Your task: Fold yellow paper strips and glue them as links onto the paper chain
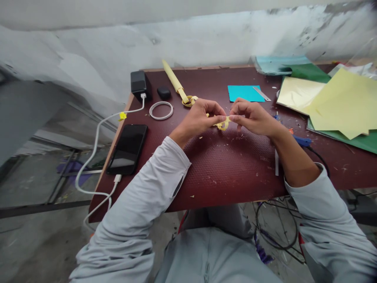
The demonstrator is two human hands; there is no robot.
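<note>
The small yellow paper piece (223, 124) sits at the centre of the frame, pinched between both my hands just above the dark red table (224, 173); it looks curled or looped, though its exact shape is too small to make out. My left hand (203, 116) grips its left end with thumb and forefinger closed tight on it, the other fingers curled in. My right hand (253, 116) holds the right end the same way, fingertips narrow and closed on the paper. In my judgement, the work calls for light, even pressure from both sides: too hard a pinch would likely crease the strip, and pulling the hands apart could tear it. Keeping the piece low over the table should mean a dropped end is easily recovered. Just above and left of my left hand lie a yellow paper roll (173, 80) and a small yellow ring (188, 101) at its lower end. Further left are a white cable coil (161, 110), a black phone (127, 148) on a white charging cable (97, 133), and a black charger block (139, 83). At upper right lie a cyan paper sheet (244, 93) and a stack of yellow and green sheets (338, 102). Paper scraps litter the table surface.
</note>
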